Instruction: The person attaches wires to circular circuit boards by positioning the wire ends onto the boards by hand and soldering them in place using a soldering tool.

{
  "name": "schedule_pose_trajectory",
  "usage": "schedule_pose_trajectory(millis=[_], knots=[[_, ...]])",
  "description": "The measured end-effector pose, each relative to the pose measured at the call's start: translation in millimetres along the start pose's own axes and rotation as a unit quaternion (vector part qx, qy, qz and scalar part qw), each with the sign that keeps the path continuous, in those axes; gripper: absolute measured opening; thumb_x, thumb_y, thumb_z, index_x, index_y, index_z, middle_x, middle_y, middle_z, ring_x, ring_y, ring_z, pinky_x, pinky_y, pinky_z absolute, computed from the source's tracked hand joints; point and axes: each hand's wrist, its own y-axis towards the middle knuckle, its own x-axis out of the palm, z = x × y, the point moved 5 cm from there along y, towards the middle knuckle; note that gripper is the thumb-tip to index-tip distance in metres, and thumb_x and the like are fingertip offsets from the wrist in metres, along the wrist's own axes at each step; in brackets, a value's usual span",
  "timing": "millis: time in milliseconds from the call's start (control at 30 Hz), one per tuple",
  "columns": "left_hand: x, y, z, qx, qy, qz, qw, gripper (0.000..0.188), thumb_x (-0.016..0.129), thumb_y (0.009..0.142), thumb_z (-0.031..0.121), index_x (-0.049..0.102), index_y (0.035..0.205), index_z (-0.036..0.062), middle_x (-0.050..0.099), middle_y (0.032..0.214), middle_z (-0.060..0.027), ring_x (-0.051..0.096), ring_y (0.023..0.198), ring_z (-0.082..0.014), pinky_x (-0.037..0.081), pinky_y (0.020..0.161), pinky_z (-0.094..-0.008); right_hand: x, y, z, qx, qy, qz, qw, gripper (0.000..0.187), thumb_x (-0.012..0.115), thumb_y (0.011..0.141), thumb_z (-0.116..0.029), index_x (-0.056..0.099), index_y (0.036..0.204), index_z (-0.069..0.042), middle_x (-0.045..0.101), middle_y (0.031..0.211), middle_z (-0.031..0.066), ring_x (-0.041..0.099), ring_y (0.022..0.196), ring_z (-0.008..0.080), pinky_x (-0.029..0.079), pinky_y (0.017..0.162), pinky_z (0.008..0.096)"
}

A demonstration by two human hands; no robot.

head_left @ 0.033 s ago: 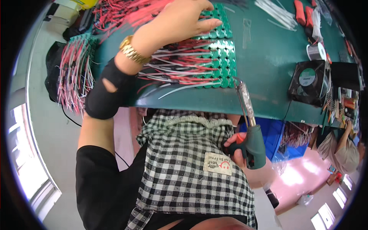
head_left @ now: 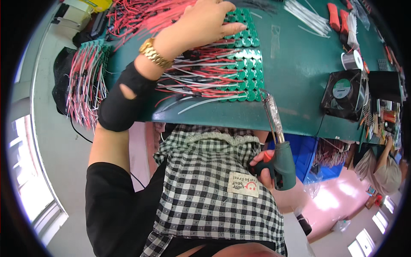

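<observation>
My left hand (head_left: 207, 23), a gold watch on its wrist, lies over a block of round green pieces (head_left: 248, 40) near the far side of the table. Its thumb and forefinger are stretched apart. The other fingers are partly hidden. Closer to me sits a similar green block (head_left: 250, 77) in rows, with red, white and black wires (head_left: 201, 79) running left from it. At the table's front edge, my right hand (head_left: 264, 169) is closed around a soldering gun (head_left: 283, 165) with a dark green body and red trigger. Its metal tip points up, beside the near block's right corner.
A heap of red wires (head_left: 137, 19) lies far left, and another wired green bundle (head_left: 87, 83) hangs at the left edge. White strips (head_left: 306, 19), red-handled tools (head_left: 335, 17), a solder spool (head_left: 352, 60) and a black fan (head_left: 342, 92) stand right. Blue bins (head_left: 299, 156) are below.
The view has shifted slightly, so the table and its blocks appear a little lower. Both hands keep nearly the same places, and the soldering gun stays in my right hand.
</observation>
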Motion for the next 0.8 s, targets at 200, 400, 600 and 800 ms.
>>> schedule_pose_trajectory(millis=[200, 400, 600, 800], knots=[[48, -11, -7, -0.072, -0.016, -0.186, 0.980, 0.051, 0.061, 0.083, 0.046, 0.056, 0.122, 0.0142, 0.054, 0.121, -0.0075, 0.049, 0.113, -0.0294, 0.030, 0.098, -0.0538, -3, -1, 7, 0.013, -0.037, 0.006, 0.999, 0.046, 0.066, 0.084, -0.027, 0.047, 0.116, 0.000, 0.056, 0.095, 0.0100, 0.058, 0.083, 0.0171, 0.047, 0.077, 0.0303], [40, -15, -6, -0.088, -0.027, -0.180, 0.979, 0.045, 0.063, 0.082, 0.041, 0.059, 0.118, 0.0135, 0.054, 0.121, -0.0077, 0.048, 0.113, -0.0298, 0.029, 0.100, -0.0541, -2, -4, 14, -0.057, 0.020, 0.043, 0.997, 0.044, 0.060, 0.088, -0.021, 0.041, 0.122, 0.000, 0.055, 0.096, 0.0157, 0.057, 0.085, 0.0193, 0.048, 0.074, 0.0319], [33, -22, 2, -0.063, -0.056, -0.180, 0.980, 0.045, 0.065, 0.080, 0.037, 0.060, 0.118, 0.0133, 0.052, 0.124, -0.0093, 0.046, 0.115, -0.0296, 0.028, 0.101, -0.0517, -2, -6, 20, -0.062, 0.032, 0.072, 0.995, 0.043, 0.058, 0.088, -0.020, 0.040, 0.122, 0.001, 0.055, 0.095, 0.0160, 0.056, 0.082, 0.0188, 0.048, 0.074, 0.0314], [22, -29, 24, -0.066, -0.079, -0.200, 0.974, 0.042, 0.063, 0.082, 0.035, 0.059, 0.117, 0.0130, 0.052, 0.124, -0.0091, 0.046, 0.115, -0.0278, 0.029, 0.100, -0.0489, -3, -2, 25, -0.089, 0.061, 0.082, 0.991, 0.044, 0.057, 0.088, -0.021, 0.040, 0.122, 0.001, 0.055, 0.094, 0.0158, 0.056, 0.080, 0.0189, 0.049, 0.074, 0.0313]])
